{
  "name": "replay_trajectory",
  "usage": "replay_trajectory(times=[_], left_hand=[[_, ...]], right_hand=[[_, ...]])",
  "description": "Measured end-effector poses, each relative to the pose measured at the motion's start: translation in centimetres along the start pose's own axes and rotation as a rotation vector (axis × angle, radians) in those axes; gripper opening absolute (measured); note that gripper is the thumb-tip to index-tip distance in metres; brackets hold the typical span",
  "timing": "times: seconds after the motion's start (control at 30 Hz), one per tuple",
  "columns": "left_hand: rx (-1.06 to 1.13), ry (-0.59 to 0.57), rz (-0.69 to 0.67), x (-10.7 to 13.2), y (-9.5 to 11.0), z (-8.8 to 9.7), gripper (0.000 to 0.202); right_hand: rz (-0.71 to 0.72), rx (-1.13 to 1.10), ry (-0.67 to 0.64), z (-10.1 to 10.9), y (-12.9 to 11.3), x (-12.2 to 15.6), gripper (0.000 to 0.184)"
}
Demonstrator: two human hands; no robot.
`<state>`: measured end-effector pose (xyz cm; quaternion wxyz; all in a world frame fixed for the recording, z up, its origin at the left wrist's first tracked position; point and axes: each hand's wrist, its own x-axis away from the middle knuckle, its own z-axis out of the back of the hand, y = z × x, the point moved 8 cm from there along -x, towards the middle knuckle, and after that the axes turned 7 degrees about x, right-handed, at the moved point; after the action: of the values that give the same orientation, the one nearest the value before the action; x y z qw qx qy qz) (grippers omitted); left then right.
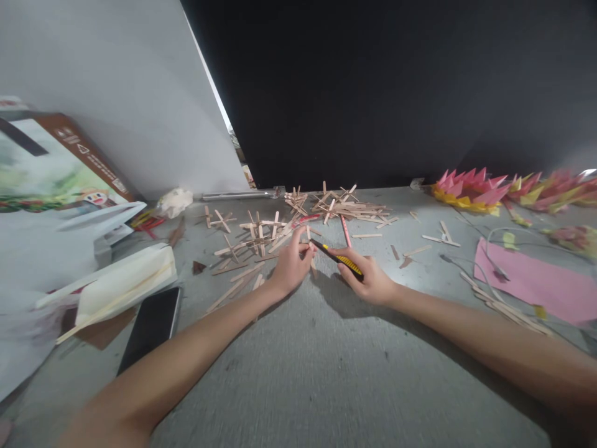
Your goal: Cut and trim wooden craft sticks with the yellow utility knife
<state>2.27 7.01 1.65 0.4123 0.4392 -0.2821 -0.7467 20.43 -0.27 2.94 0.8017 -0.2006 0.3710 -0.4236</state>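
My left hand (pixel 291 264) rests on the grey surface with its fingers pinched around a small wooden stick (pixel 308 235). Facing it, my right hand (pixel 368 277) is closed on a yellow and black utility knife (pixel 336 257), whose tip points at the stick between my left fingers. Around and behind both hands lie several wooden stick crosses (pixel 254 233) and loose sticks (pixel 345 208). A pink pencil (pixel 346 231) lies just beyond my right hand.
A black phone (pixel 152 325) and a cream packet (pixel 124 286) lie at the left beside a printed box (pixel 56 168). Pink paper (pixel 527 280), a grey cable (pixel 485 264) and pink-yellow folded paper shapes (pixel 471 186) sit at the right. A black wall stands behind.
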Motion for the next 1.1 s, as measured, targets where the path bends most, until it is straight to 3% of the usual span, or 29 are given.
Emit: replay_trajectory(times=[0.6,0.83,1.1], left_hand=[[-0.061,-0.032,-0.046,0.12,0.53,-0.06,0.046],[0.101,-0.004,0.041,0.24,0.18,0.29,0.052],[0.012,0.008,-0.05,0.53,0.3,0.22,0.045]], right_hand=[[0.004,-0.027,0.019,0.34,0.06,0.35,0.039],[0.027,-0.007,0.009,-0.01,-0.15,0.41,0.041],[0.048,-0.009,-0.008,-0.16,-0.13,0.83,0.039]])
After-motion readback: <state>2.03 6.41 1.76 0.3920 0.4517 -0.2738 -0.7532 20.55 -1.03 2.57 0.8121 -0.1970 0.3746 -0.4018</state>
